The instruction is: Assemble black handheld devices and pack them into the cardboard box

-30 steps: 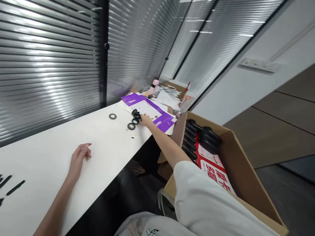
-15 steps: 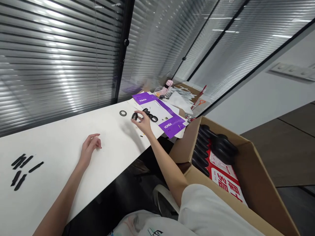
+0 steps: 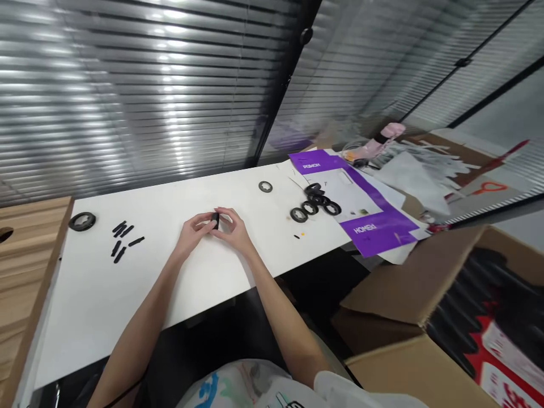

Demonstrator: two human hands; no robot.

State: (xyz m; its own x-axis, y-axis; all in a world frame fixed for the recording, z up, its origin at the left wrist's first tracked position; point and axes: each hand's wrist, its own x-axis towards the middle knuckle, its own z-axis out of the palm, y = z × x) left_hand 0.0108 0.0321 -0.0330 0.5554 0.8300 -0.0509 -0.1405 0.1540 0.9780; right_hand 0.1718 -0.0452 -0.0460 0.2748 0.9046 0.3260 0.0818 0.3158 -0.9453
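My left hand (image 3: 192,232) and my right hand (image 3: 233,228) meet over the middle of the white table (image 3: 178,283). Between their fingertips they hold one small black ring (image 3: 216,219) on edge, just above the tabletop. A cluster of several black rings (image 3: 315,203) lies to the right, partly on a purple and white sheet (image 3: 361,209). A single black ring (image 3: 266,186) lies farther back. Several short black strips (image 3: 124,240) lie to the left, with a larger black ring (image 3: 82,221) beyond them.
A wooden surface (image 3: 21,260) adjoins the table on the left. An open cardboard box (image 3: 408,317) with black parts and red print stands at the lower right. Papers, a pink bottle (image 3: 389,132) and orange scissors (image 3: 488,187) clutter the far right. Window blinds run behind the table.
My right hand took a black ring from the cluster and carried it left to the table's middle. My left hand rose to meet it. The view swung left, showing the strips and wooden surface.
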